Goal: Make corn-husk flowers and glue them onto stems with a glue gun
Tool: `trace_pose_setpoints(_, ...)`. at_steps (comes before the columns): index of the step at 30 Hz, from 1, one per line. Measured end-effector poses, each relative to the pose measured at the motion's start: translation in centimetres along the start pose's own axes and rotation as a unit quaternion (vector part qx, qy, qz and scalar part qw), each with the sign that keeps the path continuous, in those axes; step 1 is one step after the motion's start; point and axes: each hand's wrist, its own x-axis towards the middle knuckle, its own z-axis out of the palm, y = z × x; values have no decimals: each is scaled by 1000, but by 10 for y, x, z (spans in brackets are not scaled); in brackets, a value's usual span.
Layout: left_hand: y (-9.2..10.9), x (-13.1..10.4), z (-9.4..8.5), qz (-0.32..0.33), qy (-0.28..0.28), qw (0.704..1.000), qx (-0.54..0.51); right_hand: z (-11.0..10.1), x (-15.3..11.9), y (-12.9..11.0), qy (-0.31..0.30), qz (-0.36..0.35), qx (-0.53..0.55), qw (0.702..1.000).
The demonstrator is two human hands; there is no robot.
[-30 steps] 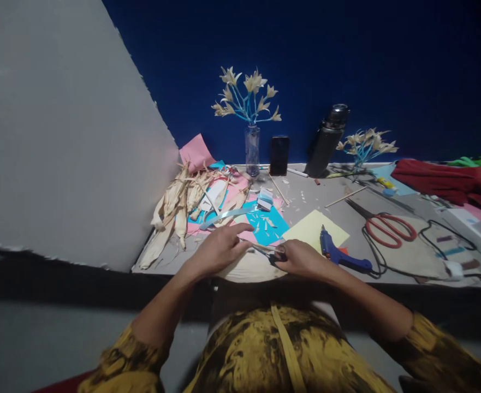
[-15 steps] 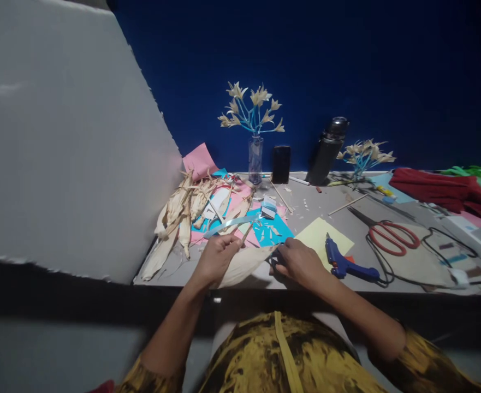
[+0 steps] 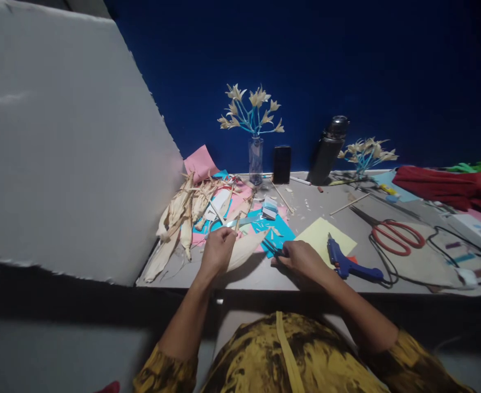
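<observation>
L hand [image 3: 219, 250]: fingers pinching pale husk [image 3: 246, 250], tip pointing approx 2 o'clock. R hand [image 3: 302, 259]: fingers round sm. dark scissors [image 3: 274, 249], blades twd 10 o'clock nr husk tip. Blue glue gun [image 3: 349, 266] on worktop [image 3: 316, 206], R hand's 3 o'clock.

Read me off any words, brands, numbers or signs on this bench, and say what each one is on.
None can be read.
Small blue-and-white box: any print is too small and blurred.
Blue glue gun: no legible marking.
Dark flask: no legible marking.
Small scissors in the right hand: nothing legible.
</observation>
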Motion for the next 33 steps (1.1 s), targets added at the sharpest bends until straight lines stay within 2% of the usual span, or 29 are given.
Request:
trace_pose_setpoints(5,5,-12,-2,16,100,993,57,6,-1,9,35,6,61,998)
trace_pose_setpoints(9,13,-21,4,47,135,987,77,12,-2,10,52,0,80,995)
trace_pose_setpoints(13,19,-22,13,72,154,983,64,18,-1,8,96,-19,75,992)
trace_pose_setpoints(16,23,-21,22,74,116,990,0,19,1,8,104,-34,94,990)
trace_pose_setpoints(19,25,-24,33,36,76,993,-82,13,-1,8,96,-59,121,986)
trace_pose_setpoints(21,26,-27,41,20,61,990,-124,6,-4,5,92,-80,192,974)
trace_pose_setpoints(23,26,-30,48,18,54,987,-150,0,-9,-2,54,-107,331,936)
trace_pose_setpoints(25,26,-31,53,19,50,985,-163,-2,-13,-10,4,-124,468,875)
trace_pose_setpoints(27,25,-32,57,15,39,982,-186,0,-16,-18,-4,-111,541,834)
trace_pose_setpoints(30,23,-35,59,-37,-5,958,-285,6,-16,-23,24,-62,567,821)
trace_pose_setpoints(33,23,-42,55,-105,-103,925,-350,9,-15,-21,17,-45,568,821)
